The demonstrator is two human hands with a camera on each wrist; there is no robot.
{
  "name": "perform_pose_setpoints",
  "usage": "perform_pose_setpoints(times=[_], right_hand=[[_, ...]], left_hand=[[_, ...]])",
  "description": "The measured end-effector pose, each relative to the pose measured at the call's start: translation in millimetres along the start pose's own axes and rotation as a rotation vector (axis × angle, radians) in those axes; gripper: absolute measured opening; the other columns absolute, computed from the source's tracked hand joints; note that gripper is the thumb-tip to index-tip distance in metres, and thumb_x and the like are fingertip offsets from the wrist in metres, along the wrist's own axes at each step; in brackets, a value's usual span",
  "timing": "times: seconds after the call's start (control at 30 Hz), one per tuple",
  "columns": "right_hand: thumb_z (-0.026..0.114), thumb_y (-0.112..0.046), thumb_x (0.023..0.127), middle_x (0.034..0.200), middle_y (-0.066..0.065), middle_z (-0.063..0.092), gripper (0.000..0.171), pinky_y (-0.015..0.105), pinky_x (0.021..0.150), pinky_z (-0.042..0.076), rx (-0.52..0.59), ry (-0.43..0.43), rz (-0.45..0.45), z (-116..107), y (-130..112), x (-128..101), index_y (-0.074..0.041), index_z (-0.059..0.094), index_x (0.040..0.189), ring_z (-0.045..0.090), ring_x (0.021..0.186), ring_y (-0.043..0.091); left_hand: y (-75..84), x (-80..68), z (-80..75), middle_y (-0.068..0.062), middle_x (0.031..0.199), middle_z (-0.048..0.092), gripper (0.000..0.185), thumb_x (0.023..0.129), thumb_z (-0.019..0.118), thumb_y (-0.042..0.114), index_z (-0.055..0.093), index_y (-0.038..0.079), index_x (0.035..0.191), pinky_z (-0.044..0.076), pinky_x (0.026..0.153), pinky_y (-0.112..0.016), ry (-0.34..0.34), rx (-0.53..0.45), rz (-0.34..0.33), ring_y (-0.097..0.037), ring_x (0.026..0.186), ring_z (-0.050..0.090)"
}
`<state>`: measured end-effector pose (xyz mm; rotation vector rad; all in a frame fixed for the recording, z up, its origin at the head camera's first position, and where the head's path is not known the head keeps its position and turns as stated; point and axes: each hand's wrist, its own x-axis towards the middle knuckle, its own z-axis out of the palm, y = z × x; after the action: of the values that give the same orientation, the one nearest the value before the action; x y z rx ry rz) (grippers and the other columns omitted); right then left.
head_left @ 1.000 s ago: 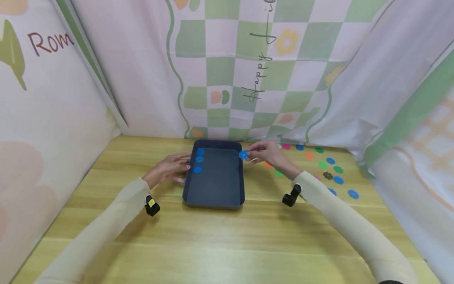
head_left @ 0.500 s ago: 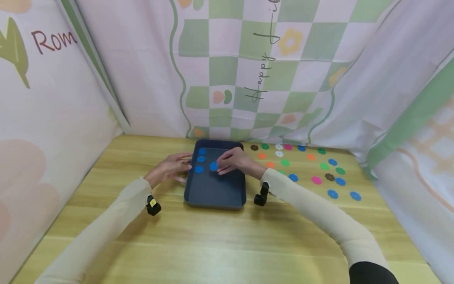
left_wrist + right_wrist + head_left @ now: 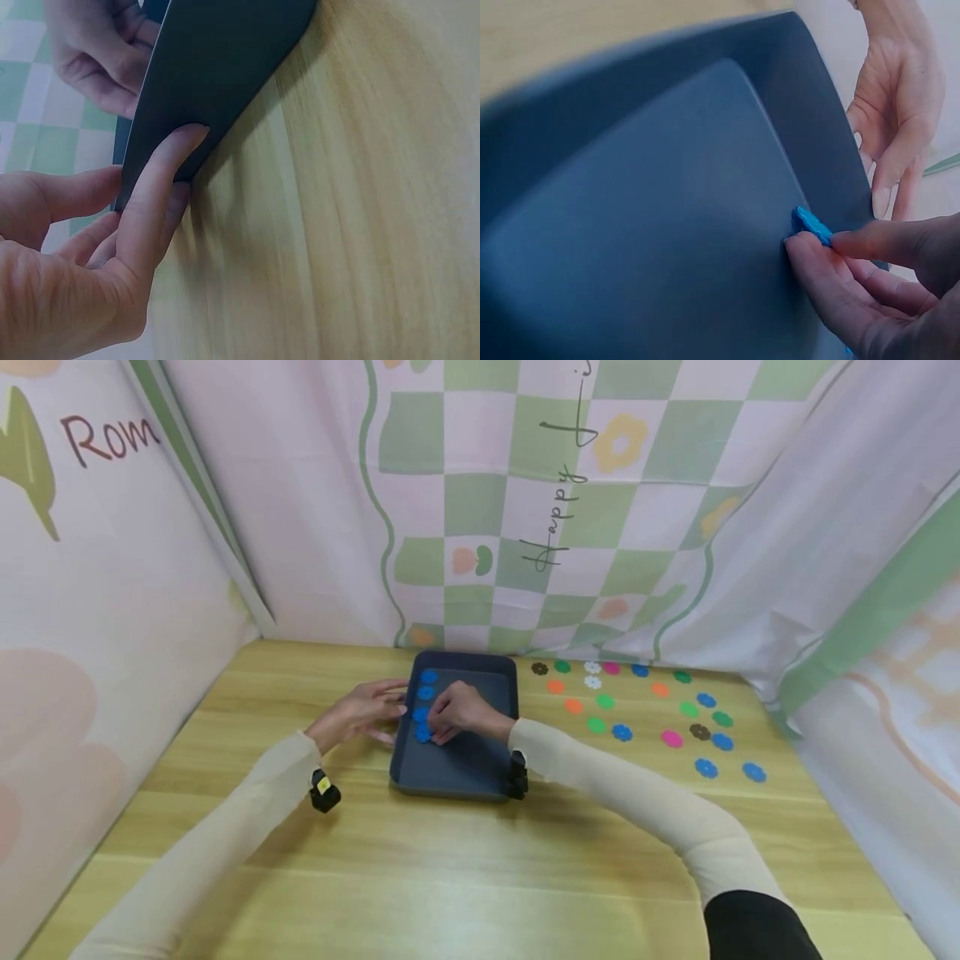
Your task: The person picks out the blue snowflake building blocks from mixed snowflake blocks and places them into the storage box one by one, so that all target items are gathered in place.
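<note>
The dark blue-grey tray point(image 3: 461, 770) lies on the wooden table. Along its inner left side run blue flower-shaped discs: a far one point(image 3: 428, 677), a second one point(image 3: 425, 692) and a third one point(image 3: 421, 714). My right hand point(image 3: 459, 712) reaches over the tray and pinches another blue flower-shaped disc point(image 3: 812, 224) between thumb and fingertips. That disc is tilted, close to the tray floor, just nearer to me than the third. My left hand point(image 3: 358, 712) touches the left rim and outer wall point(image 3: 202, 82) with extended, relaxed fingers; some fingertips are partly hidden.
Right of the tray, loose flower-shaped discs lie spread on the table point(image 3: 480, 877): several blue ones point(image 3: 622, 732), orange ones point(image 3: 573, 705), green ones point(image 3: 604, 702), and some pink point(image 3: 672, 739), brown point(image 3: 700, 732) and white point(image 3: 592, 682). A patterned curtain point(image 3: 468, 510) stands behind.
My right hand has carried the blue flower-shaped disc leftward from the tray's right rim, across the tray, to its left row. The left hand stays at the tray's left edge.
</note>
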<state>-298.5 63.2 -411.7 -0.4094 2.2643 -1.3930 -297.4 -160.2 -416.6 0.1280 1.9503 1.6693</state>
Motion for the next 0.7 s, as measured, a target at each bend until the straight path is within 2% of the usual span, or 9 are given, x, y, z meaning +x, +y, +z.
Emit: perform_pose_setpoints(times=[0.27,0.43,0.57,0.7], right_hand=[[0.068,0.008,0.095,0.088,0.026,0.077,0.01,0.04,0.071,0.069,-0.073,-0.009,-0.001,7.6,-5.9,2.5,0.015,0.075,0.095,0.078,0.075,0.033],[0.073,0.002,0.095,0.087,0.023,0.076,0.007,0.038,0.068,0.068,-0.216,0.001,-0.021,7.9,-9.8,2.2,0.009,0.072,0.092,0.078,0.078,0.034],[0.076,-0.004,0.095,0.088,0.017,0.076,0.009,0.034,0.064,0.067,-0.34,0.015,-0.044,2.6,-13.3,1.7,0.003,0.071,0.097,0.076,0.077,0.031],[0.077,-0.008,0.094,0.094,0.015,0.077,0.016,0.033,0.063,0.066,-0.384,0.041,-0.056,-7.2,-13.3,-1.2,0.002,0.072,0.105,0.075,0.079,0.029]], left_hand=[[1.8,-2.6,0.4,-0.023,0.172,0.019,0.068,0.108,0.052,0.003,0.022,0.011,0.168,0.068,0.08,-0.042,-0.005,0.0,-0.002,-0.047,0.149,0.038],[3.0,-3.1,0.7,-0.024,0.172,0.019,0.068,0.108,0.053,0.003,0.022,0.011,0.168,0.068,0.079,-0.042,-0.004,-0.001,-0.008,-0.047,0.15,0.036],[1.3,-1.7,0.0,-0.024,0.172,0.019,0.069,0.108,0.052,0.002,0.021,0.01,0.168,0.068,0.076,-0.04,-0.013,-0.005,0.003,-0.048,0.15,0.036],[1.9,-1.6,-1.0,-0.024,0.172,0.019,0.069,0.108,0.051,0.0,0.019,0.009,0.168,0.068,0.075,-0.04,-0.027,-0.004,0.01,-0.048,0.149,0.037]])
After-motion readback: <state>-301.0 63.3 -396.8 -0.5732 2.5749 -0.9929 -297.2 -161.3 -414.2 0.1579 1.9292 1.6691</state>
